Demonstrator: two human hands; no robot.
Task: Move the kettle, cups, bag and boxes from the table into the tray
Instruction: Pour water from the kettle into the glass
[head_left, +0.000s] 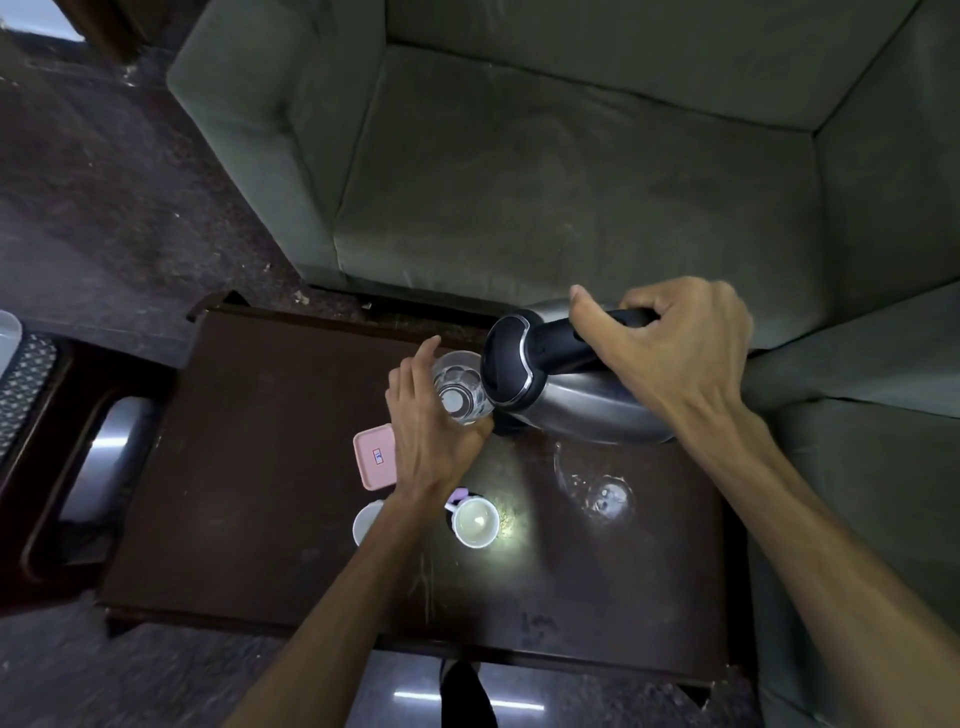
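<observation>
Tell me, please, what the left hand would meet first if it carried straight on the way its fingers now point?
Probably nothing on the table. The left hand already holds the clear glass, and its fingers point toward the table's far edge. Beyond lie floor and the green sofa, though depth is uncertain.

The kettle (582, 410) in the right hand (675, 358) had a polished metal body that mirrored the room, with a glossy black plastic lid and a smoother, duller black handle under the fingers. The glass cup (460, 389) gripped by the left hand (431, 431) was clear and shiny, its base faceted. Just below the right wrist a second clear glass (605, 496) looked nearly invisible against the table (260, 493), whose dark wood was worn, scratched and semi-glossy, throwing back a bright glare. Beside the left wrist lay a matt pink plastic box (371, 462) and a glazed white ceramic cup (475, 522). Beyond both hands the sofa (571, 182) showed matt, napped green cloth.
</observation>
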